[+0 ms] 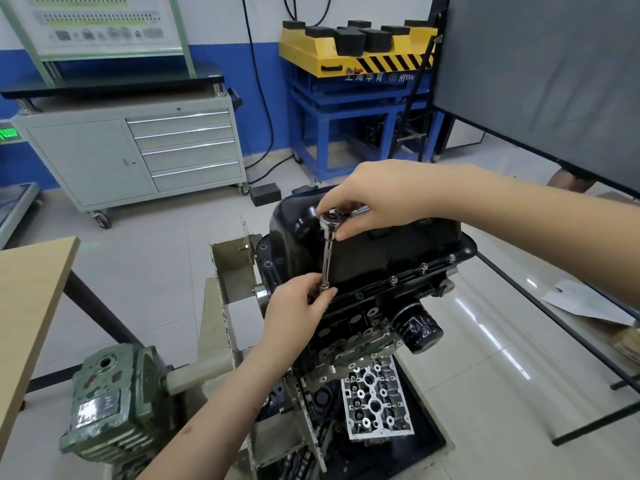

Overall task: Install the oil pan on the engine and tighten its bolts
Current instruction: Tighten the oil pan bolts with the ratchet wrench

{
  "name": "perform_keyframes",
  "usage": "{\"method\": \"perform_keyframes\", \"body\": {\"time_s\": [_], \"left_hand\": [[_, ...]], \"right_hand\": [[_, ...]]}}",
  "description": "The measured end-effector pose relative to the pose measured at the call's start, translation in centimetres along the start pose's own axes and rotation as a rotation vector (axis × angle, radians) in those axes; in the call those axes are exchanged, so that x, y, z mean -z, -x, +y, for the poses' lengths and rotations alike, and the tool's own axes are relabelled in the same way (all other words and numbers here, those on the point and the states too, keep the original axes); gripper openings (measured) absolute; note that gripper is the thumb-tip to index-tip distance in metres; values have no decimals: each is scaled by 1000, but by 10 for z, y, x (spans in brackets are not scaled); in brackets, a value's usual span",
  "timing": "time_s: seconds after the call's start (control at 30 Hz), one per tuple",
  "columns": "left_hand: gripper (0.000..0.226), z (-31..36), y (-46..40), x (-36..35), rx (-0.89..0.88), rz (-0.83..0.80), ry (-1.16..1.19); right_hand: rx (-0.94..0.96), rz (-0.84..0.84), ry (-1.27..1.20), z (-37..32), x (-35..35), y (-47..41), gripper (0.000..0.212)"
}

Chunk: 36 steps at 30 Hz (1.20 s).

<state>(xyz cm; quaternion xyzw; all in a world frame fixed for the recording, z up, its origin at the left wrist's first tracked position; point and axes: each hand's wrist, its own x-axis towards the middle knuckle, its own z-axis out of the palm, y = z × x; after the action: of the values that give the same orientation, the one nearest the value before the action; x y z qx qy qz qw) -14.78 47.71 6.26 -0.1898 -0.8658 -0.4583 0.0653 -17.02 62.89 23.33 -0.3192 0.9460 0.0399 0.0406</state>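
Single head-worn view looks forward and down, close over the engine (pixel 363 306).

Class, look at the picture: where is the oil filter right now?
In the head view, the black oil filter sticks out of the engine's near side, right of centre, just below the oil pan flange and right of the left hand.

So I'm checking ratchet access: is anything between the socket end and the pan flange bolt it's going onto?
Nothing visible blocks it. The left hand holds the extension's lower end at the oil pan flange, hiding the bolt itself. The right hand grips the ratchet head.
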Motion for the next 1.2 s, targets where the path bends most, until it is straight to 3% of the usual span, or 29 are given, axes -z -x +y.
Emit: {"method": "perform_keyframes", "body": {"time_s": [0.13,0.27,0.47,0.67,0.87,1.03,1.2], "left_hand": [[8,-4,2,1,-41,-62,-6],[4,-6,3,0,-19,-58,25],[10,-5,2,-2,26,-33,52],[9,-2,3,-2,23,-21,53],[16,-3,4,-1,-5,-35,15],[18,-2,2,0,-3,-32,-3],[22,-2,2,0,-57,-43,-46]], "right_hand": [[46,-34,-107,2,4,0,34],[45,-36,-121,1,8,0,39],[7,-57,139,-7,8,-5,44],[51,-71,47,-2,10,-3,24],[90,-72,-33,-3,7,-7,40],[-72,-4,84,-8,7,-7,54],[-84,23,-37,-12,1,-6,35]]}}
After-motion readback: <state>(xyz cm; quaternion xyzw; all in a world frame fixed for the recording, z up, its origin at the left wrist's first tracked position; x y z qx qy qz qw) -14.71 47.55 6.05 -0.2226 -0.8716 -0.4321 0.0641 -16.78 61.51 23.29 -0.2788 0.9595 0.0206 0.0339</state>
